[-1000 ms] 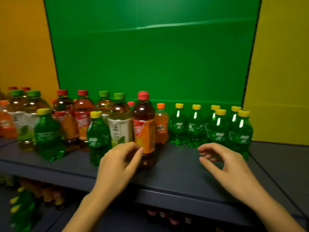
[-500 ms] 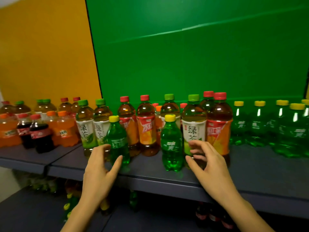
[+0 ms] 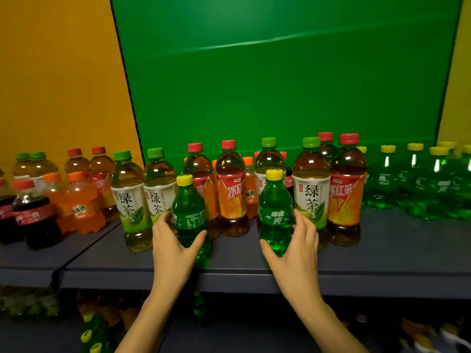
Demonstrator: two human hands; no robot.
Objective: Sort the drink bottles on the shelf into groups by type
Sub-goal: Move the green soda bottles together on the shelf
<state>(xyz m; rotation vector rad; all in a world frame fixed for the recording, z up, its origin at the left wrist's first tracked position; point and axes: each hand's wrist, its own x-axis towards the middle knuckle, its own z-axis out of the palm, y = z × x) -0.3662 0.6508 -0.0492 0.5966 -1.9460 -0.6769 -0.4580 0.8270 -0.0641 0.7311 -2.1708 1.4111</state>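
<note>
Left hand (image 3: 173, 247): fingers wrapped around the lower body of a green soda bottle (image 3: 190, 215), upright near the shelf (image 3: 382, 253) front edge.
Right hand (image 3: 297, 247): fingers cupping a second green soda bottle (image 3: 275, 212), upright, near the front edge.
Behind: tea bottles (image 3: 311, 189) in a row.

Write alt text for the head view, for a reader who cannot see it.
The left hand and right hand each close around a small green soda bottle, left and right, at the front of a dark shelf crowded with mixed tea bottles.
</note>
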